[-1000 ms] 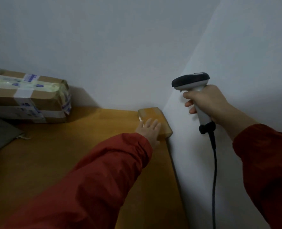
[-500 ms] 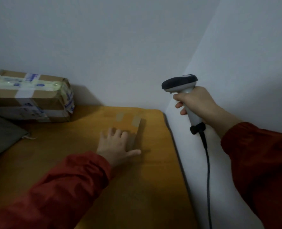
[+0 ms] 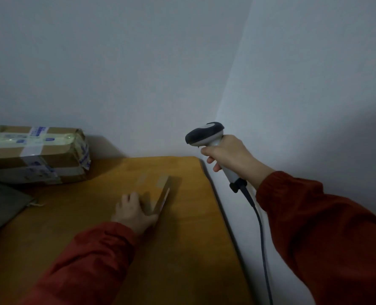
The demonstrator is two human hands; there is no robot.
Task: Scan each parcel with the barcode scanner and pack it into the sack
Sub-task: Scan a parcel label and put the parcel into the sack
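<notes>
L hand (image 3: pixel 136 211) flat on small parcel (image 3: pixel 158 190), R hand (image 3: pixel 231 159) w/ scanner (image 3: pixel 207 135) raised.

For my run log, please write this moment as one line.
left hand: flat on small parcel | right hand: holds barcode scanner | taped box: table's far left

A bare room corner used as a makeshift parcel-packing station rather than a proper warehouse. Plain grey-white walls (image 3: pixel 138 73) meet at about 1 o'clock behind a small wooden table (image 3: pixel 182 249). A heavily taped cardboard box (image 3: pixel 37 155) at 10 o'clock and a corded barcode scanner (image 3: pixel 207 135) at 2 o'clock point to shipping work.
</notes>
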